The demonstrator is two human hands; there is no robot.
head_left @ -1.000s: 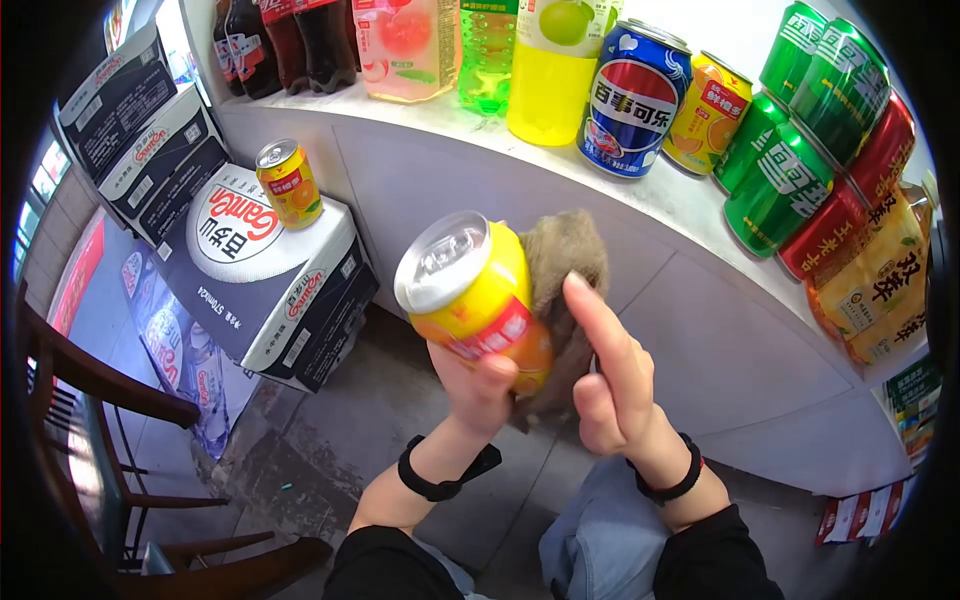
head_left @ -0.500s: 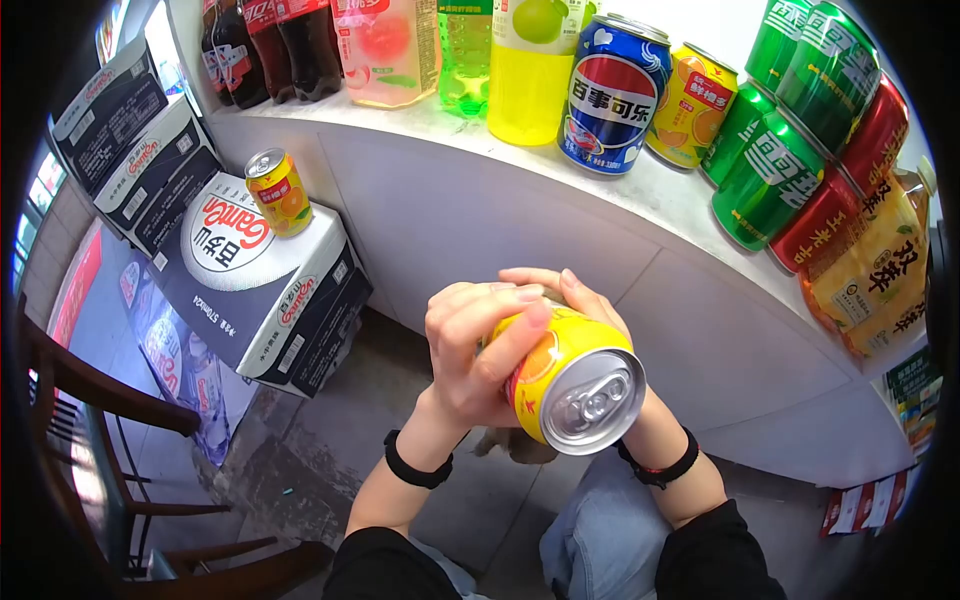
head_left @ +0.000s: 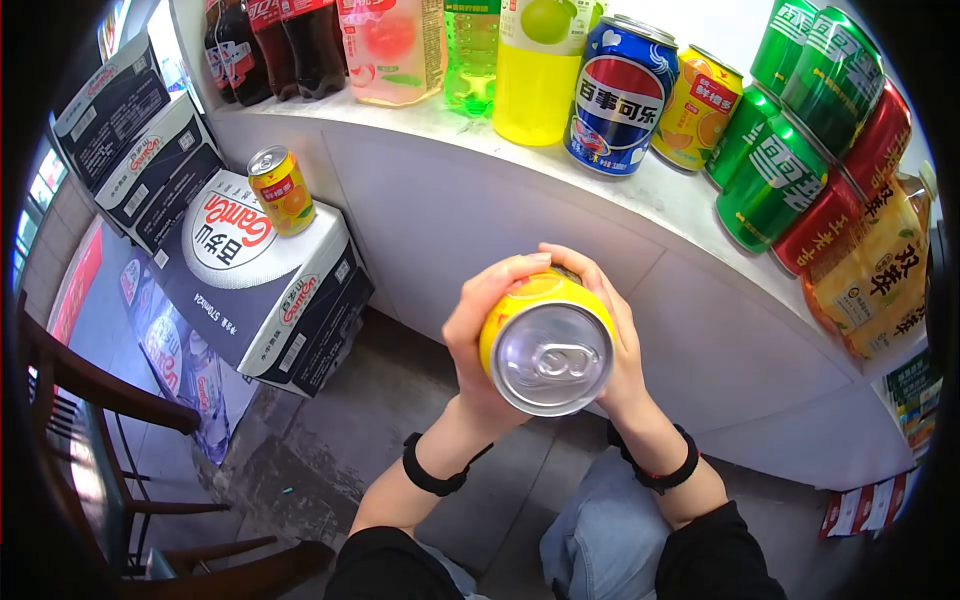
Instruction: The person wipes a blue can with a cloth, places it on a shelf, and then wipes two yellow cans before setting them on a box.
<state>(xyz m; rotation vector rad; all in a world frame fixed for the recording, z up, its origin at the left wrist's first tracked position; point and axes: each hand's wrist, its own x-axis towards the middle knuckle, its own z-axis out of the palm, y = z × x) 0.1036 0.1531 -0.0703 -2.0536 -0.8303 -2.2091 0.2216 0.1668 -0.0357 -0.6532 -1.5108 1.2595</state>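
Observation:
Between my two hands is a yellow drink can (head_left: 548, 345), its silver top with the pull tab turned up toward me. The tab lies flat on the lid. My left hand (head_left: 477, 330) is wrapped round the can's left side, and my right hand (head_left: 617, 345) grips its right side. The fingers of both hands meet behind the can, partly hidden by it. A similar yellow orange-drink can (head_left: 281, 192) stands on a dark and white carton (head_left: 330, 235) at the left.
A curved white counter (head_left: 480, 180) bears soda bottles (head_left: 300, 50), a blue cola can (head_left: 622, 95), another yellow can (head_left: 697, 108), stacked green cans (head_left: 775, 180) and orange bags (head_left: 875, 280). More cartons (head_left: 110, 120) are stacked at left, near a wooden chair (head_left: 110, 400).
The can has moved up and left and now stands more upright, its lid facing me. My left fingers have shifted from across its front to its side.

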